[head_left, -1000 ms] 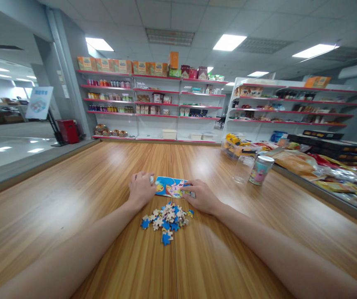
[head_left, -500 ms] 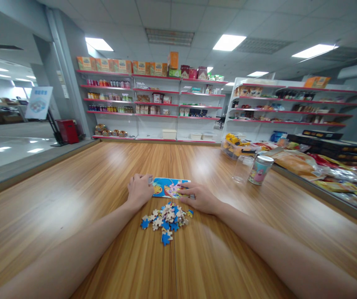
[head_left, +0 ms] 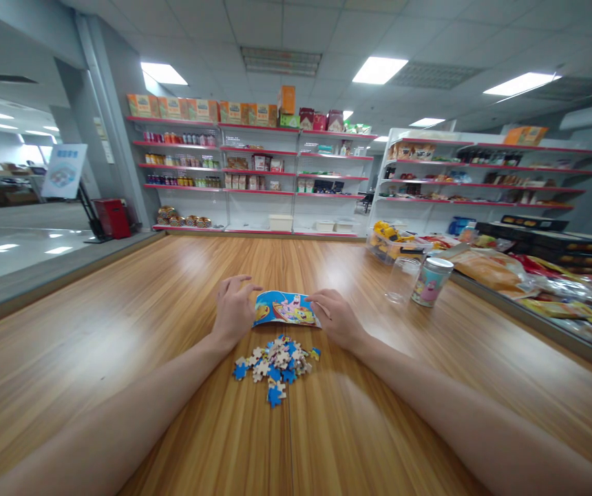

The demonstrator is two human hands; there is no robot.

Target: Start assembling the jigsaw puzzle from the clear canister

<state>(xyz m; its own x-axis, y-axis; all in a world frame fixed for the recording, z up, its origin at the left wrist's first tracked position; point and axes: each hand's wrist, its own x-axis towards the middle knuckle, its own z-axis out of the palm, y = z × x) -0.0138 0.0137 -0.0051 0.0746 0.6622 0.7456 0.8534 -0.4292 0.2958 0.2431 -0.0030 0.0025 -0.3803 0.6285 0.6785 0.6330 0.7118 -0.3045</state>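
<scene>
A blue picture sheet [head_left: 286, 308] with pink and yellow cartoon figures lies on the table, bowed up in the middle. At its left edge is my left hand [head_left: 233, 310], fingers stretched out and apart above the table. My right hand [head_left: 341, 318] is at the sheet's right edge, with its fingers loosely bent and apart; the forefinger reaches over the upper right corner. Whether its thumb touches the sheet is hidden. Just in front of the sheet sits a loose heap of jigsaw puzzle pieces [head_left: 279, 362], some blue side up, others showing pale backs.
To the right stand a clear jar [head_left: 399, 281] and a printed canister [head_left: 431, 282] with a pale lid. Behind them is a clear bin [head_left: 386, 249] with yellow items. Packaged goods [head_left: 559, 303] lie along the right side. Stocked shelves [head_left: 257, 148] line the back.
Both hands have lifted off the sheet's face and moved outward to its edges. The left fingers have straightened. The sheet, flat before, now bows upward. The puzzle pieces have not moved.
</scene>
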